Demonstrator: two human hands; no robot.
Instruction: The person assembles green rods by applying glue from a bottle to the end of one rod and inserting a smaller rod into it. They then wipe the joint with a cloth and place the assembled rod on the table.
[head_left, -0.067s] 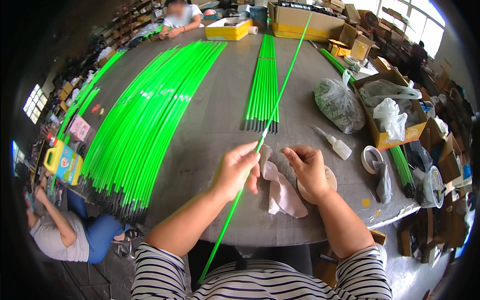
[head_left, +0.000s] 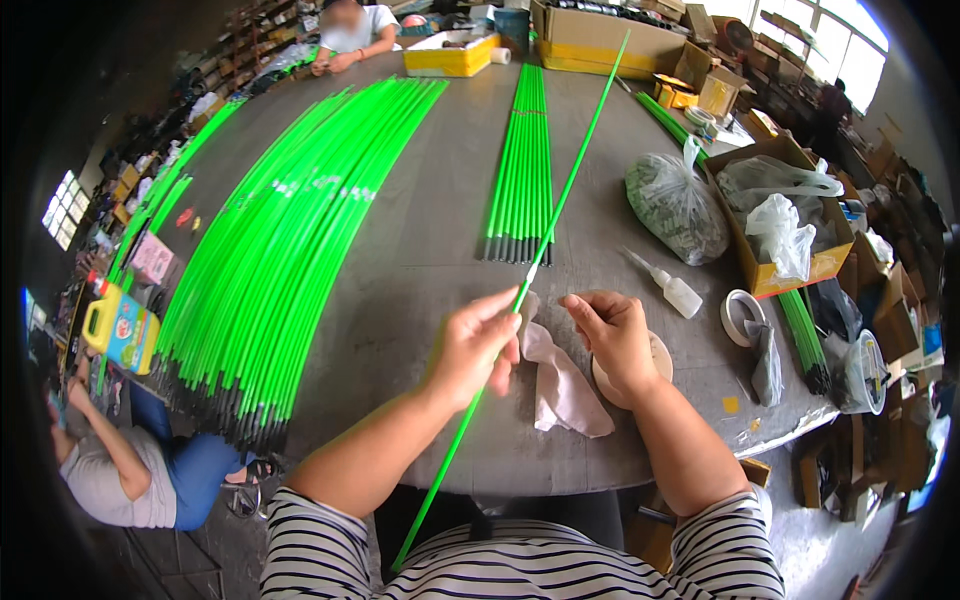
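Slanting up from my lap and away to the right is a thin green rod [head_left: 580,155] with a white band [head_left: 531,273] around it. My left hand [head_left: 468,345] pinches this rod just below the band. Beside it, my right hand [head_left: 615,340] is closed, thumb against fingertips, apart from the rod; whatever is in it is too small to make out. A pale pink cloth [head_left: 565,385] lies crumpled on the table between the hands. Partly hidden under my right hand is a round, pale, flat thing [head_left: 606,385]. Beyond the hands lies a bundle of green rods [head_left: 520,160] with black ends.
A wide pile of green rods [head_left: 290,230] covers the left. To the right are a squeeze bottle [head_left: 682,296], a tape roll [head_left: 733,322], a filled plastic bag [head_left: 672,210] and a cardboard box [head_left: 800,275]. Two people sit at the table, far and left.
The rod's far tip has swung slightly right. Both hands keep nearly the same place and grip, while the whole view has shifted a little.
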